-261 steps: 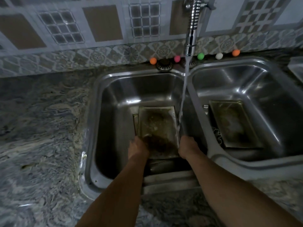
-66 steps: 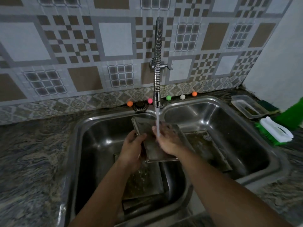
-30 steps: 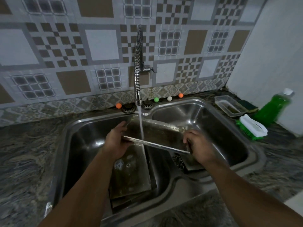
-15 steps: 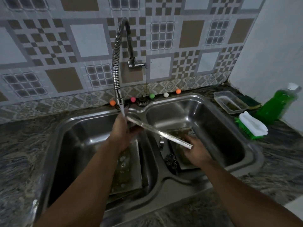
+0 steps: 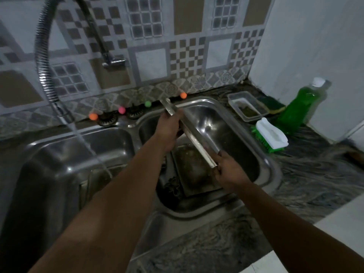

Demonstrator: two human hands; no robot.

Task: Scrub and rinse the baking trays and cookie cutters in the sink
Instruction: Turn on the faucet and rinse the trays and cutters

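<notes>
Both hands hold one metal baking tray (image 5: 194, 135) edge-on and tilted above the right sink basin (image 5: 236, 125). My left hand (image 5: 169, 129) grips its far end, my right hand (image 5: 229, 170) its near end. A dirty baking tray (image 5: 192, 172) lies flat on the right basin's floor, with a cookie cutter (image 5: 172, 187) beside it on its left. Another tray (image 5: 86, 186) lies in the left basin (image 5: 65, 154), partly hidden by my left arm. The flexible faucet (image 5: 42, 62) streams water into the left basin.
On the counter at right stand a green dish soap bottle (image 5: 299, 108), a white and green scrub brush (image 5: 270, 135), a clear plastic container (image 5: 247, 105) and a sponge (image 5: 272, 106). Small coloured balls (image 5: 121, 109) line the sink's back rim. The marbled counter (image 5: 315, 174) surrounds the sink.
The held tray has moved right, from under the water over the left basin to above the right basin. The faucet now pours into the left basin, away from the tray.
</notes>
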